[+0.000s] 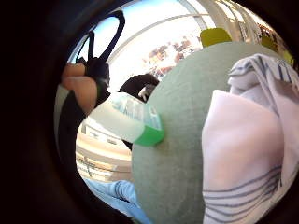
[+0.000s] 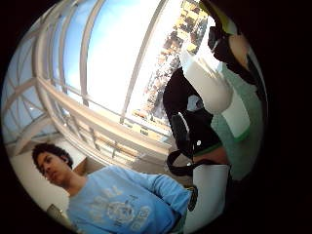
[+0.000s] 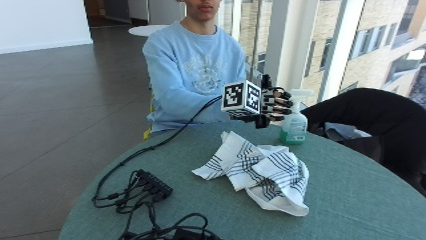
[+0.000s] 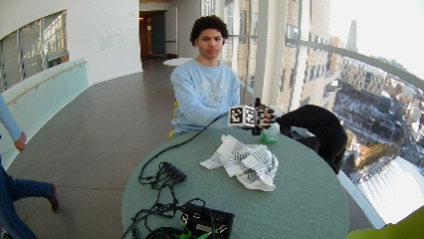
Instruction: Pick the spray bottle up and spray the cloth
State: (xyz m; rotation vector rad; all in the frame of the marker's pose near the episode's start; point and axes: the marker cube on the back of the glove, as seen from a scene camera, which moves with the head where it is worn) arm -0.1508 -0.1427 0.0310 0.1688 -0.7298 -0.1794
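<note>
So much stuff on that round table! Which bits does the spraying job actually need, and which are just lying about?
Needed: spray bottle standing on the table, striped cloth crumpled mid-table, gloved right hand beside the bottle.

Lying about: black cables, dark jacket on a chair.

We wear a light blue sweatshirt (image 3: 193, 65) with a pale chest print, and a black strapped glove on our right hand (image 3: 274, 102).

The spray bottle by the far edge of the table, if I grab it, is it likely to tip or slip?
The spray bottle stands tall on a narrow green base, so a sideways nudge could probably tip it. Its clear plastic body looks smooth, perhaps a bit slippery. It seems partly filled, so likely light. The gloved right hand is beside it.
</note>
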